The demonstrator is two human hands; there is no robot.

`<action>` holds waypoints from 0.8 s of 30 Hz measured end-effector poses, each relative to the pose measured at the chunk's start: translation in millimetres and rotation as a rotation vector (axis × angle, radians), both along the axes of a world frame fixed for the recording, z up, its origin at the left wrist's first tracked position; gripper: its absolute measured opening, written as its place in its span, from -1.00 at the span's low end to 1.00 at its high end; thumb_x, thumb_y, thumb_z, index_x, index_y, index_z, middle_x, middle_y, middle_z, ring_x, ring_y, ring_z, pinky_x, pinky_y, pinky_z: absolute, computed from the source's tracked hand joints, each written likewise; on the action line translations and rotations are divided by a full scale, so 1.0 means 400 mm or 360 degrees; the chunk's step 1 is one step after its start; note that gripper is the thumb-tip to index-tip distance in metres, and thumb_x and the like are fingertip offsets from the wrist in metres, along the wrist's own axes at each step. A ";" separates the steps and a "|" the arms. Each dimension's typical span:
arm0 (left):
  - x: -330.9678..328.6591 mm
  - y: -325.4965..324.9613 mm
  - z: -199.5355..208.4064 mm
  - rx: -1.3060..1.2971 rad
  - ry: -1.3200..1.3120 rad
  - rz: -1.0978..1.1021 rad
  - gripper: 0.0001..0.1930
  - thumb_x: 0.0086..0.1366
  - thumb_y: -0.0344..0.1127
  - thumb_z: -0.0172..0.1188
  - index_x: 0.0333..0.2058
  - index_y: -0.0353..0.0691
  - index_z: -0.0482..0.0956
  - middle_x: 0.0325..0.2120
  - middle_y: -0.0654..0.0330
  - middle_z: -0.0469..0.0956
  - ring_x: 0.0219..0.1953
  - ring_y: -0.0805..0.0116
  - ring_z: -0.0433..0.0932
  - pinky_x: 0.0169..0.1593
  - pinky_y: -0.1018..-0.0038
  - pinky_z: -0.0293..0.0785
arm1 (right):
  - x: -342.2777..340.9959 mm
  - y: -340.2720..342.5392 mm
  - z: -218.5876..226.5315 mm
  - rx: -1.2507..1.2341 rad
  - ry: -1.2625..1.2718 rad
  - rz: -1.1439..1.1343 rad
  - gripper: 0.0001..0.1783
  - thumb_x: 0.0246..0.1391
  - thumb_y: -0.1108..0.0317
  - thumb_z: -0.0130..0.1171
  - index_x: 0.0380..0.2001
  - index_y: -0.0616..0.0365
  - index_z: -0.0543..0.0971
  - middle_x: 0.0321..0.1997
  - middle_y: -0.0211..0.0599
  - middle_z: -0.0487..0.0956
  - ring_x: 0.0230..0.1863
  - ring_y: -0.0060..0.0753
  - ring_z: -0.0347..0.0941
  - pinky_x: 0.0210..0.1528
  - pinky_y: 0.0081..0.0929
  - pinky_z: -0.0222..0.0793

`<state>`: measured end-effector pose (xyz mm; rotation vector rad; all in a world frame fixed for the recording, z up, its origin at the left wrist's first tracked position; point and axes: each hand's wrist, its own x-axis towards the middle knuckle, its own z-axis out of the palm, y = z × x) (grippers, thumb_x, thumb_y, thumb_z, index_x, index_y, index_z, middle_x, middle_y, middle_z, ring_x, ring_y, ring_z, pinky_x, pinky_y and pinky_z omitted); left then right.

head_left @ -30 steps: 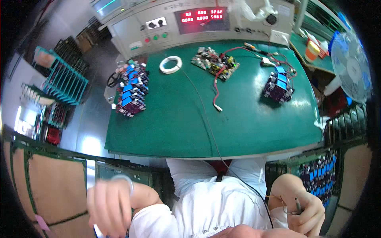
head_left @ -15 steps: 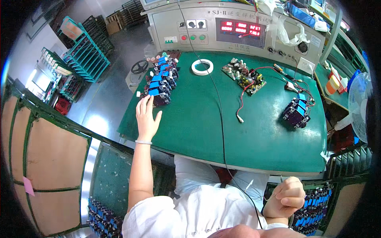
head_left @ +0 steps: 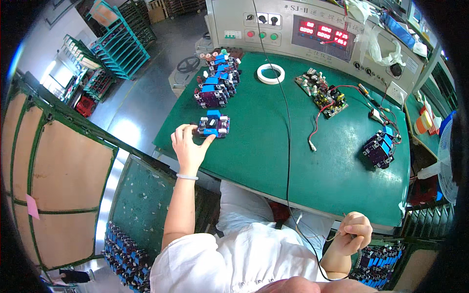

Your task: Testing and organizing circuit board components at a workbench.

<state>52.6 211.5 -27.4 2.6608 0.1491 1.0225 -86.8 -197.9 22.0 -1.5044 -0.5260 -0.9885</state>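
Observation:
My left hand [head_left: 188,149] grips a small dark circuit board [head_left: 221,128] with blue blocks on it, thumb along its near edge and fingers at its left side. The board lies flat on the green bench top, apart from a row of similar boards [head_left: 211,97] standing just beyond it. Low at the right, past the bench's front edge, my right hand [head_left: 355,229] is closed. A thin tip pokes out above its fingers and a thin cord runs beside it; what it holds is mostly hidden.
A white tape roll [head_left: 270,73], an open circuit board [head_left: 322,93] with red leads, and boards with blue blocks [head_left: 378,149] rest on the bench. A test console [head_left: 312,31] with red displays stands behind. A black cable [head_left: 288,146] hangs across the view. Crates of boards [head_left: 127,256] sit below.
My left hand has taken a board from the near end of the row and brought it toward me, laid flat. My right hand stays closed low at the right. The view has shifted slightly.

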 end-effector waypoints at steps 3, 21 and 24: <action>0.021 -0.061 0.023 0.0243 -0.0001 0.0110 -0.40 -0.15 0.16 0.49 -0.28 -0.20 0.57 -0.18 0.17 0.43 -0.05 0.11 0.37 0.04 0.16 0.32 | 0.004 0.005 -0.006 0.0011 -0.0022 0.0063 -0.53 0.36 0.09 -0.11 -0.53 0.20 0.47 -0.73 -0.40 0.38 -0.77 -0.52 0.26 -0.69 -0.56 0.16; 0.050 -0.232 0.226 -0.0009 0.0835 -0.1773 -0.49 -0.13 -0.17 0.54 -0.23 -0.28 0.55 -0.22 0.06 0.50 -0.12 0.09 0.48 -0.03 0.31 0.44 | 0.027 -0.049 -0.008 -0.0191 0.0557 0.0058 -0.69 0.24 0.29 0.02 -0.50 0.23 0.57 -0.65 -0.30 0.52 -0.66 -0.42 0.43 -0.59 -0.52 0.31; 0.064 -0.412 0.228 0.0189 0.0764 -0.2306 -0.47 -0.12 -0.18 0.51 -0.19 -0.27 0.52 -0.16 0.05 0.50 -0.05 0.05 0.46 0.04 0.27 0.41 | 0.037 -0.056 -0.020 -0.0312 0.0610 0.0040 -0.84 0.11 0.44 0.07 -0.44 0.27 0.60 -0.65 -0.28 0.48 -0.64 -0.37 0.42 -0.57 -0.52 0.29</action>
